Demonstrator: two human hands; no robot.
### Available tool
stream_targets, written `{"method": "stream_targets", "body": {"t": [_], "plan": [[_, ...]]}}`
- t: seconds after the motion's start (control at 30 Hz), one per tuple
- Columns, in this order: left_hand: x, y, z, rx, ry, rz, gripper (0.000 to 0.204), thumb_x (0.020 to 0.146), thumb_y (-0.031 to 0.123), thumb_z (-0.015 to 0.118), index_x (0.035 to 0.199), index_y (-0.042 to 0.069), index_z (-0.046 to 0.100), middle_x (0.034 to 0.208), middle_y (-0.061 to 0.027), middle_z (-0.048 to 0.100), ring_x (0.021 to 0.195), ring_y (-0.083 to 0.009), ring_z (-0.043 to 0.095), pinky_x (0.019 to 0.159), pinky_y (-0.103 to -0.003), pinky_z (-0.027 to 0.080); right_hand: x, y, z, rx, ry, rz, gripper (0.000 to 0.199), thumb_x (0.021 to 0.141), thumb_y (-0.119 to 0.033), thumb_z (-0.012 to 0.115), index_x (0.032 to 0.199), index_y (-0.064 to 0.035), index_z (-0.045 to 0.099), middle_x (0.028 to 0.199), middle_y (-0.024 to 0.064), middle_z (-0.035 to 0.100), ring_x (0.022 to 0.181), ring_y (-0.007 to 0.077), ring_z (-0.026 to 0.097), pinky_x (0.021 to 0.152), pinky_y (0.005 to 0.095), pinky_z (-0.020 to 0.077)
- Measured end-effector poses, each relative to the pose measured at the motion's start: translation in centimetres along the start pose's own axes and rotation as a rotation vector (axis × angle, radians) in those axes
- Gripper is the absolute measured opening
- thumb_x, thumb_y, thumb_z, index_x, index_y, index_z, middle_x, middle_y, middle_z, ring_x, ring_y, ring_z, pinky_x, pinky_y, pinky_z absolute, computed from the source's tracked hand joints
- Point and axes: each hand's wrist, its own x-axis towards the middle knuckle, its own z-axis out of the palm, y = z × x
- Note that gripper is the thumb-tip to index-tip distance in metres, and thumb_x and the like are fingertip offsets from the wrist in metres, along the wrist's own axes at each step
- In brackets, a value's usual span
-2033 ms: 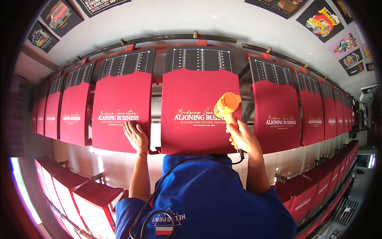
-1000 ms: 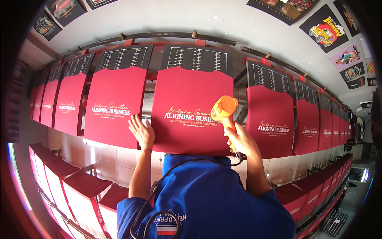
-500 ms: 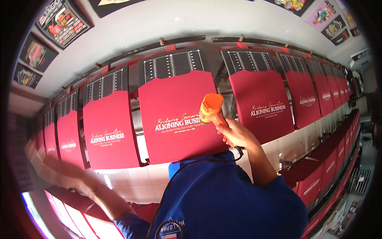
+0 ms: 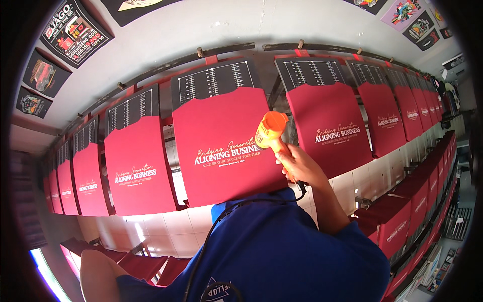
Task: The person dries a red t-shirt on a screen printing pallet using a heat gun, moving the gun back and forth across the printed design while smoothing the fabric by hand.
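Note:
My right hand (image 4: 303, 166) is closed around the handle of an orange hair dryer (image 4: 272, 130), whose black cord (image 4: 241, 203) trails from the handle base across my blue shirt. The dryer hangs over the right side of a red T-shirt (image 4: 221, 118) stretched on a dark board (image 4: 219, 78). White and gold lettering (image 4: 226, 155) is printed on that shirt, and the dryer overlaps its right end. Of my left arm only the bent elbow (image 4: 98, 274) shows, at the lower left; the left hand is out of sight.
Similar boards with printed red shirts line up to the left (image 4: 133, 166) and right (image 4: 327, 121). Another row (image 4: 395, 231) stands behind me on the right, across a tiled floor (image 4: 161, 226). A dark rail (image 4: 211, 53) runs along the wall.
My left arm, blurred and stretched out to the left before, has folded back so that its hand has left the view. The dryer has shifted slightly to the right.

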Motion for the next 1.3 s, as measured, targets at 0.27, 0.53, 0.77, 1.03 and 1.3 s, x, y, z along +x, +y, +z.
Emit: {"method": "stream_targets", "body": {"t": [0.27, 0.53, 0.77, 1.03, 1.3], "plan": [[0.7, 0.2, 0.8, -0.074, -0.024, 0.01, 0.048, 0.093, 0.015, 0.061, 0.134, 0.004, 0.039, 0.137, -0.0197, 0.039, 0.127, -0.0339, 0.036, 0.105, -0.046, 0.029, 0.6, 1.4, -0.3, 0.004, 0.001, -0.066, 0.029, 0.101, -0.029, 0.054, 0.102, -0.0003, 0.053, 0.081, 0.0047, 0.059, 0.059, 0.0092, 0.057, 0.049, 0.0267, 0.0495], [0.8, 0.6, 1.9, -0.134, -0.017, 0.017, 0.043, 0.093, 0.019, 0.062, 0.128, 0.003, 0.043, 0.13, -0.0189, 0.043, 0.12, -0.0332, 0.041, 0.1, -0.045, 0.033, 0.3, 2.9, -1.0, 0.005, -0.006, -0.09, 0.027, 0.101, -0.03, 0.057, 0.101, -0.0029, 0.052, 0.079, 0.003, 0.058, 0.059, 0.0099, 0.058, 0.05, 0.028, 0.0503], [1.0, 1.5, 2.4, -0.176, -0.013, 0.021, 0.039, 0.093, 0.022, 0.062, 0.123, 0.003, 0.046, 0.124, -0.0182, 0.047, 0.114, -0.0326, 0.045, 0.095, -0.044, 0.036, -0.1, 2.1, -1.9, 0.009, -0.054, 0.032, 0.025, 0.102, -0.026, 0.055, 0.111, -0.0031, 0.052, 0.086, 0.0014, 0.058, 0.063, 0.0068, 0.057, 0.052, 0.0237, 0.0498], [1.8, 2.6, 3.5, -0.202, -0.018, 0.024, 0.035, 0.093, 0.026, 0.062, 0.116, 0.003, 0.05, 0.117, -0.0174, 0.051, 0.107, -0.0319, 0.049, 0.09, -0.042, 0.04, 1.1, 2.6, -2.2, 0.078, -0.061, -0.023, 0.02, 0.103, -0.024, 0.054, 0.105, -0.0037, 0.051, 0.08, -0.0002, 0.056, 0.061, 0.0066, 0.055, 0.053, 0.0236, 0.0494], [3.0, 3.9, 3.9, -0.215, -0.045, 0.031, 0.033, 0.093, 0.03, 0.063, 0.11, 0.003, 0.054, 0.11, -0.0166, 0.055, 0.1, -0.0312, 0.054, 0.085, -0.041, 0.044, 0.6, 3.0, -3.0, 0.033, -0.053, 0.003, 0.031, 0.102, -0.028, 0.055, 0.118, -0.0019, 0.05, 0.088, 0.0028, 0.058, 0.063, 0.0069, 0.056, 0.051, 0.0236, 0.0497]]}}
